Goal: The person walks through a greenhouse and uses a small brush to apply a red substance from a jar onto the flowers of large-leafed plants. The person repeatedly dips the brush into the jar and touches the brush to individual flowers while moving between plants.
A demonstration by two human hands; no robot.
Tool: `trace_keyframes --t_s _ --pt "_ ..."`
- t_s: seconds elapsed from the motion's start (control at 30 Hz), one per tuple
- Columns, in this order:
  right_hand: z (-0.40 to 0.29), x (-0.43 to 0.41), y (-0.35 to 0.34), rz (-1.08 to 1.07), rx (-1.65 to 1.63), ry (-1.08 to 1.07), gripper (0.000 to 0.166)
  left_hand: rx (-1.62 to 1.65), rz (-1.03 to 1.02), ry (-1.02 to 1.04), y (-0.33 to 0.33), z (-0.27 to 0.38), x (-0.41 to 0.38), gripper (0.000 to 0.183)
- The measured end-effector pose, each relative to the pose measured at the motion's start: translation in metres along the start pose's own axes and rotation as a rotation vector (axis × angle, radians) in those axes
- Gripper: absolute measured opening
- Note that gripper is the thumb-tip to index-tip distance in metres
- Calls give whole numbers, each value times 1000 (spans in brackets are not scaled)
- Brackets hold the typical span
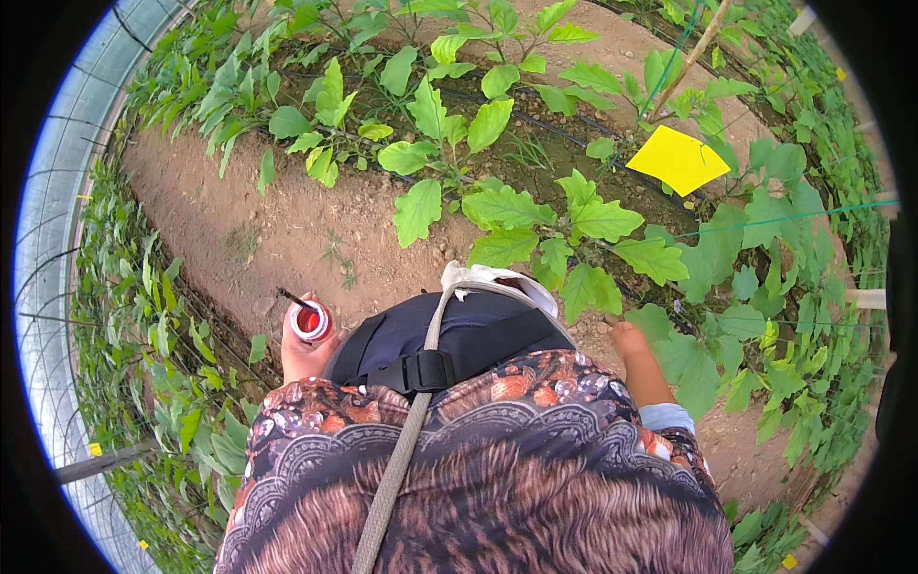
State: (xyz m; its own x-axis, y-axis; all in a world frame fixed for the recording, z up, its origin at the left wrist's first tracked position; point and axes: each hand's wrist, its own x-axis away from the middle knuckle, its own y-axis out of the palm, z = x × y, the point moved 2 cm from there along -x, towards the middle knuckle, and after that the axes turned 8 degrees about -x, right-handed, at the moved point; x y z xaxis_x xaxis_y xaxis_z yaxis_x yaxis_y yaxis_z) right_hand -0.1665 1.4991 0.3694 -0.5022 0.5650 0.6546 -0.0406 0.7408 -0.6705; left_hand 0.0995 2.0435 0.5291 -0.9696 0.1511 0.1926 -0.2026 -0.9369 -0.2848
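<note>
My left hand is wrapped around a small open bottle with a white rim and red contents. A thin dark stick or brush handle juts from its mouth. My right hand hangs low by my right side, next to the broad leaves of an eggplant plant. Its fingers are foreshortened, and I cannot tell whether they hold anything. Before me grows a younger eggplant plant with bright green lobed leaves.
A yellow sticky card is among the plants at right, near a wooden stake and green twine. Black drip lines follow the row. Bare soil forms a path at left; a greenhouse film wall curves beyond.
</note>
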Motion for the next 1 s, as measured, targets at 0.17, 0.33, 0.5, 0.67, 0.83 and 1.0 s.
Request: trace_keyframes --t_s 0.17,0.33,0.5,0.67,0.83,1.0 --pt "-8 -1 25 -51 109 -159 26 -61 94 26 -34 0 1 71" --pt "-28 -4 71 -92 505 -574 27 124 202 -16 -100 -34 7 64" --pt "-163 51 91 -365 243 -253 34 155 329 -81 -175 -88 16 62" --pt "-201 50 127 -276 -112 -199 33 156 396 -134 -227 -110 17 59" --pt "-245 52 138 -387 127 -290 28 146 424 -133 -246 -124 -5 56" --pt "-229 -11 139 -497 205 -231 29 134 413 -203 -248 -100 -35 57"
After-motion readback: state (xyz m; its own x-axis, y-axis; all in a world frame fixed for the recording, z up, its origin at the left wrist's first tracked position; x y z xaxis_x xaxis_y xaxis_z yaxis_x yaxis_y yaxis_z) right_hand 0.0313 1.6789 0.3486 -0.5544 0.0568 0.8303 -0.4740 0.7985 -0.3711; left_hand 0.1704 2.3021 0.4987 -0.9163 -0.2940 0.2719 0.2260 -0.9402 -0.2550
